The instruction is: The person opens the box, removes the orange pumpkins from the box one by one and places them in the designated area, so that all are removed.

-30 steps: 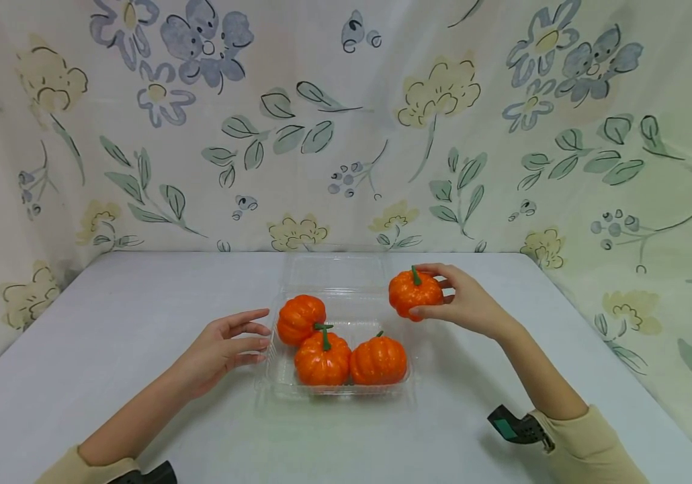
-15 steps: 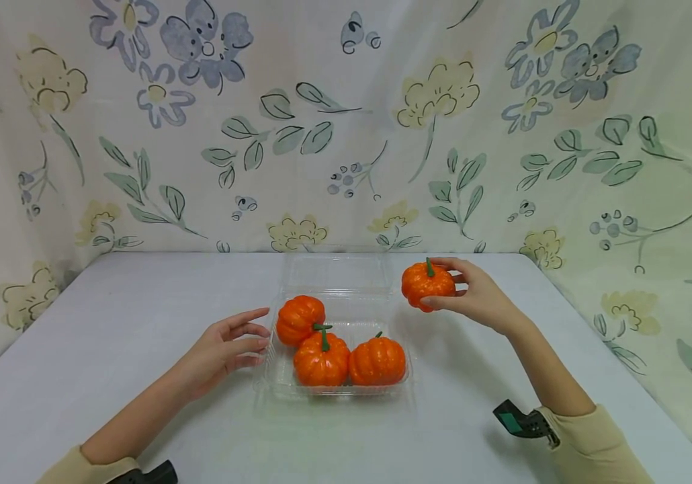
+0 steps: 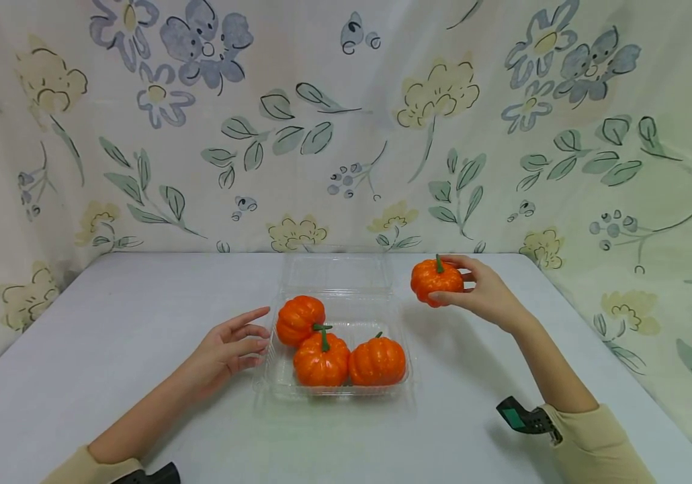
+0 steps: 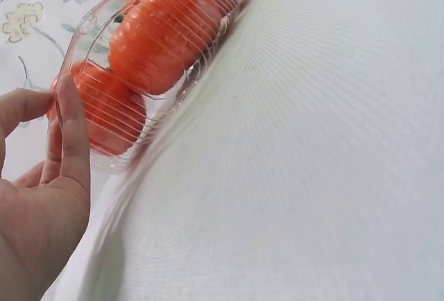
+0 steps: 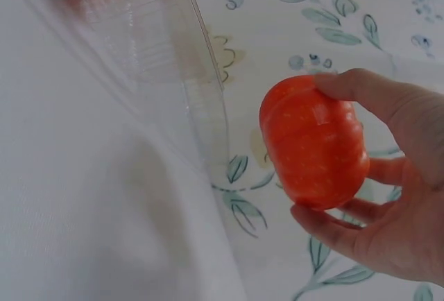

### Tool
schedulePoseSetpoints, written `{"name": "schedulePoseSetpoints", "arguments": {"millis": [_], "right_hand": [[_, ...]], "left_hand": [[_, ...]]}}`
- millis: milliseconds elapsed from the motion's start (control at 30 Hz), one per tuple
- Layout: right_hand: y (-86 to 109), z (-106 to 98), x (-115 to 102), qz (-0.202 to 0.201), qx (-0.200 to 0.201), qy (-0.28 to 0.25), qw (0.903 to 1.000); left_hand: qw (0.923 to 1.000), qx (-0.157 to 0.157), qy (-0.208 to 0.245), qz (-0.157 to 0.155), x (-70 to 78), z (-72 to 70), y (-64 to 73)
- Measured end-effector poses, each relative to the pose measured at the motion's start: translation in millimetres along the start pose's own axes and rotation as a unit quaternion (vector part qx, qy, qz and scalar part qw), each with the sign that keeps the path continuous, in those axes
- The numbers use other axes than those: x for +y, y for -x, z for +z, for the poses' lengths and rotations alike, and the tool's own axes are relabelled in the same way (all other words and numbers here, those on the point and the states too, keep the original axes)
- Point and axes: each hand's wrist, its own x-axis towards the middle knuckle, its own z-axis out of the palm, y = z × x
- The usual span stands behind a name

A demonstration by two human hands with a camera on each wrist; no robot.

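My right hand (image 3: 485, 292) holds a small orange toy pumpkin (image 3: 433, 282) with a green stem, raised off the table right of the clear plastic clamshell box (image 3: 346, 390). In the right wrist view, thumb and fingertips grip opposite sides of this pumpkin (image 5: 316, 141). Three similar pumpkins sit in the box: one at back left (image 3: 300, 320), one at front middle (image 3: 322, 359), one at front right (image 3: 377, 361). My left hand (image 3: 225, 349) is at the box's left side, fingers mostly straight. Its fingertips touch the box's clear wall (image 4: 83, 34) in the left wrist view.
The box's clear lid (image 3: 336, 274) lies open toward the back of the white table (image 3: 158, 309). Behind the table hangs a flower-patterned curtain (image 3: 346, 222). Black wrist devices, one on the right wrist (image 3: 524, 418), are worn at both sleeves.
My right hand has moved right and slightly away with its pumpkin, farther from the box. The left hand and the pumpkins in the box have stayed nearly still.
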Motion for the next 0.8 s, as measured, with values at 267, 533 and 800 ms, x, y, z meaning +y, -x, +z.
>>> {"name": "schedulePoseSetpoints", "arguments": {"millis": [267, 533, 800], "right_hand": [[-3.1, -1, 7, 0.012, 0.007, 0.013, 0.9998], [-2.9, -2, 11, 0.018, 0.010, 0.013, 0.9997], [-6.3, -1, 19, 0.022, 0.015, 0.017, 0.9995]], "left_hand": [[0.9973, -0.026, 0.064, 0.024, -11.1, -2.7, -1.5], [0.9965, -0.029, 0.072, 0.032, -15.1, -3.1, -2.5], [0.9962, -0.030, 0.072, 0.039, -17.2, -4.1, -2.0]]}}
